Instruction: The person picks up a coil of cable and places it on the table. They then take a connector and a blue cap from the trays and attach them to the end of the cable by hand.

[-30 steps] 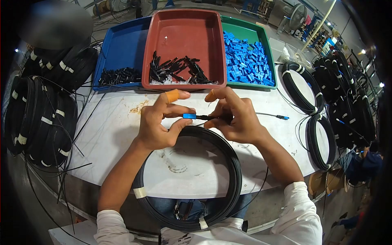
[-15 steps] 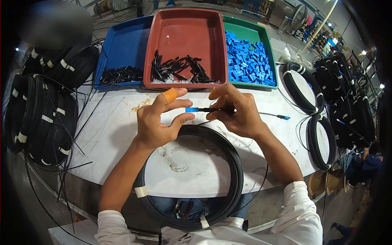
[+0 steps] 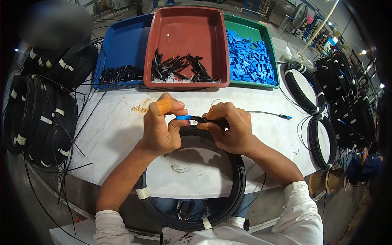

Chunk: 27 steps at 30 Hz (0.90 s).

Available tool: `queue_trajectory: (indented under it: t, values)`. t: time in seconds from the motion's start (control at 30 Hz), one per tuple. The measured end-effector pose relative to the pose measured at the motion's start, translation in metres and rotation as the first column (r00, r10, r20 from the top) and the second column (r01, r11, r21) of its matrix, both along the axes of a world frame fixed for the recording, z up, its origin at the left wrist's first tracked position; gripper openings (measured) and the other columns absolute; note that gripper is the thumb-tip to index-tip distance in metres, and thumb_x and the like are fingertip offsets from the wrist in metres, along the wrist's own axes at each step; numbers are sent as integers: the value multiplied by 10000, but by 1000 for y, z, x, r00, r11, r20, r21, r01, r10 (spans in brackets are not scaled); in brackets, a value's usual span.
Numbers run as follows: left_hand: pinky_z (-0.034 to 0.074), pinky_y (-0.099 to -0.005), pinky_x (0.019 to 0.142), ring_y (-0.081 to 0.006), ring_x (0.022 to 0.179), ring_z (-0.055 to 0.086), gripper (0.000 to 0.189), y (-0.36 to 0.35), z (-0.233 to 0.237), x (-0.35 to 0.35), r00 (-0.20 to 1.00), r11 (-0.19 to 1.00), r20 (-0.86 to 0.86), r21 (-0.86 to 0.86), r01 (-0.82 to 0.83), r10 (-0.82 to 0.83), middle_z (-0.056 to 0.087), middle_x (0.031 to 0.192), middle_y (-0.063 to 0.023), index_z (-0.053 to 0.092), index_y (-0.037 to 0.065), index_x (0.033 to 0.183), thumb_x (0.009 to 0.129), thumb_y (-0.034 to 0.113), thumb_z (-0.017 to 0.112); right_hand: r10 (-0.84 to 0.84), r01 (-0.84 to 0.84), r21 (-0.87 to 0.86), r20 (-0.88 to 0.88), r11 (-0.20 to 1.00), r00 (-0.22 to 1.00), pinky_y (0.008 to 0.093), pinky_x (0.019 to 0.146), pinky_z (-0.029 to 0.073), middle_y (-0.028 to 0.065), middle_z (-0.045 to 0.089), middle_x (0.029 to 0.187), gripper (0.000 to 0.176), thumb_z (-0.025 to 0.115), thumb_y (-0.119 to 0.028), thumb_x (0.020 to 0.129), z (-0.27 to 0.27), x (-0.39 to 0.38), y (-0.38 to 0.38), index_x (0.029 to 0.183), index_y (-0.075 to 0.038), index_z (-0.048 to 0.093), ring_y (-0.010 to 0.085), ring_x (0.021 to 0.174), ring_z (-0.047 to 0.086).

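Observation:
My left hand [image 3: 158, 130], with an orange finger cot on one finger, pinches the blue connector housing [image 3: 183, 117] between thumb and fingertips. From its right side runs the black connector body [image 3: 198, 119], gripped by my right hand [image 3: 233, 127]. The right fingers also wear orange cots and hide the cable behind that part. Beneath both hands a coil of black cable [image 3: 239, 175] lies partly on the table and partly over my lap, bound with white tape. A second blue-tipped cable end [image 3: 286, 117] rests on the table to the right.
At the back stand a blue tray [image 3: 122, 38] with small black parts, a red tray [image 3: 192, 32] with longer black pieces and a green tray [image 3: 274, 69] with many blue housings. Cable coils [image 3: 49, 118] are stacked at left; more coils [image 3: 320, 141] lie at right.
Both hands have come lower and a little closer together. My left fingers, apart around the blue housing before, have closed on it, and it has shifted left and down.

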<state>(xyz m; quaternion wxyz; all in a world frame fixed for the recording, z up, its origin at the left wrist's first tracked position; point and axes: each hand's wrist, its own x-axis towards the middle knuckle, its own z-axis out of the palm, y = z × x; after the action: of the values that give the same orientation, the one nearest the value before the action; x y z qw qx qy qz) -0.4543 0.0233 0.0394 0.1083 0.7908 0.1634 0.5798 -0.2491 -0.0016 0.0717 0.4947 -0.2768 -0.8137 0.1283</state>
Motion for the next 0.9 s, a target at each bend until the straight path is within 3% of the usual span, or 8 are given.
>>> queue_trajectory:
  t: [0.07,0.37,0.7,0.9]
  values:
    - [503,-201,567,-124,703,561,343,-1,2,-2,996,993,-34,-95,75,-78,510,955,-126,356,32,1145,932,28,624,-4,5,-15,27,1000,1000,360,527,499,85,653,786,290,771,8,766,-1,2,1,933,-59,544,283,605,652]
    - [510,-216,700,-109,713,569,361,-8,4,2,1000,990,-29,-141,-2,-2,478,954,-110,386,4,1100,888,52,675,7,-7,-9,31,1000,999,346,521,493,82,633,746,313,785,25,745,0,2,0,901,-60,528,266,601,653]
    - [485,-196,690,-92,722,566,328,-8,6,3,999,991,-26,-132,-36,33,463,943,-92,381,8,1088,892,25,643,8,-7,-25,13,1000,1000,348,527,500,83,624,726,319,771,49,738,1,-2,1,899,-55,516,266,610,662]
    - [460,-189,654,-80,710,513,281,-9,8,4,999,977,44,-209,35,-26,447,912,-78,374,22,1036,876,-42,596,37,-38,12,62,999,997,364,541,515,76,638,773,326,700,107,717,6,-2,1,912,-51,492,282,645,682]
